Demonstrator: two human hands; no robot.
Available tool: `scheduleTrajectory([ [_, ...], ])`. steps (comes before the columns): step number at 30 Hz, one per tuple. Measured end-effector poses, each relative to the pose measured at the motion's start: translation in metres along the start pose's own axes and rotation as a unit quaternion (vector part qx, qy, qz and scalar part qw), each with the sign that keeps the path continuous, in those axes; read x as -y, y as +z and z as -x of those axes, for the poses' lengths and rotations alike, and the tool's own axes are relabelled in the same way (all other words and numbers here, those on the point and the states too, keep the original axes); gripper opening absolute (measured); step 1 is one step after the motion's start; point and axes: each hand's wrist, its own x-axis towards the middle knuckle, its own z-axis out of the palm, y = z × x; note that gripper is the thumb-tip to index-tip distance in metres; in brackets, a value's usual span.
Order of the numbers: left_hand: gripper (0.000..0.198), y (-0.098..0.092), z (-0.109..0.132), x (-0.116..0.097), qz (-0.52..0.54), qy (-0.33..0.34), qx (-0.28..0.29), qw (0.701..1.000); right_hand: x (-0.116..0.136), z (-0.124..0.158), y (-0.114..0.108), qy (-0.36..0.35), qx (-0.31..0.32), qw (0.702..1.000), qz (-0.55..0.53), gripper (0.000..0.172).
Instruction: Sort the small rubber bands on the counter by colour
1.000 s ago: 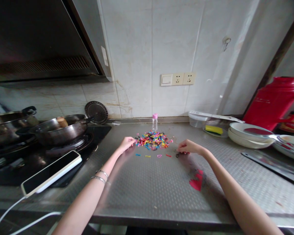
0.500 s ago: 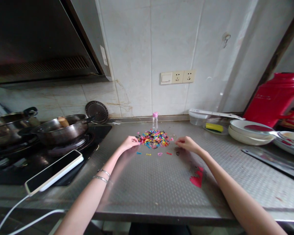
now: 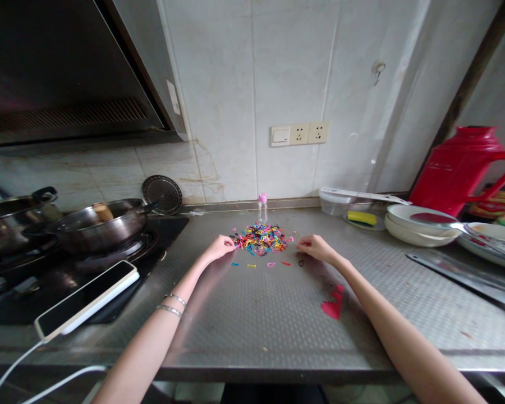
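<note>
Small coloured rubber bands [image 3: 263,238] lie in a loose pile on the steel counter. In front of them is a row of single bands: a blue band [image 3: 234,264], a yellow band [image 3: 251,266], a pink band [image 3: 271,265], a red band [image 3: 286,263] and a black band [image 3: 301,263]. My left hand [image 3: 221,247] is at the pile's left edge, thumb and forefinger pinched by a pink rubber band [image 3: 237,245]. To the right of the pile, my right hand [image 3: 315,247] rests low with curled fingers; whatever they may hold is hidden. A clear little bottle with a pink cap [image 3: 263,207] stands behind the pile.
On the left are a stove with a pan [image 3: 101,227] and a phone [image 3: 86,300] on a white block with a cable. Rightward stand bowls [image 3: 421,233], a yellow sponge [image 3: 362,217], a cleaver-like blade [image 3: 463,280] and a red thermos [image 3: 454,168]. A red patch [image 3: 333,303] marks the counter.
The whole view has shifted slightly, so things appear a little further left. Both hands keep nearly the same places beside the pile, and the row of bands looks unchanged.
</note>
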Motion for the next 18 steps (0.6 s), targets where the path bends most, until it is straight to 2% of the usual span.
scheduleTrajectory([
  [6, 0.02, -0.004, 0.0, -0.004, 0.019, 0.009, -0.027, 0.999, 0.003, 0.0, 0.0, 0.0, -0.014, 1.0, 0.0, 0.032],
  [11, 0.02, -0.003, -0.001, -0.013, 0.044, 0.01, -0.052, 0.998, 0.016, 0.001, -0.003, -0.019, -0.041, 0.999, -0.013, 0.033],
  [14, 0.023, 0.003, -0.001, -0.027, 0.059, 0.021, -0.044, 0.997, 0.03, 0.001, -0.004, -0.035, -0.058, 0.996, -0.052, 0.03],
  [18, 0.027, 0.015, 0.004, -0.055, 0.09, 0.043, -0.011, 0.995, 0.054, 0.0, 0.003, -0.058, -0.055, 0.992, -0.1, 0.027],
])
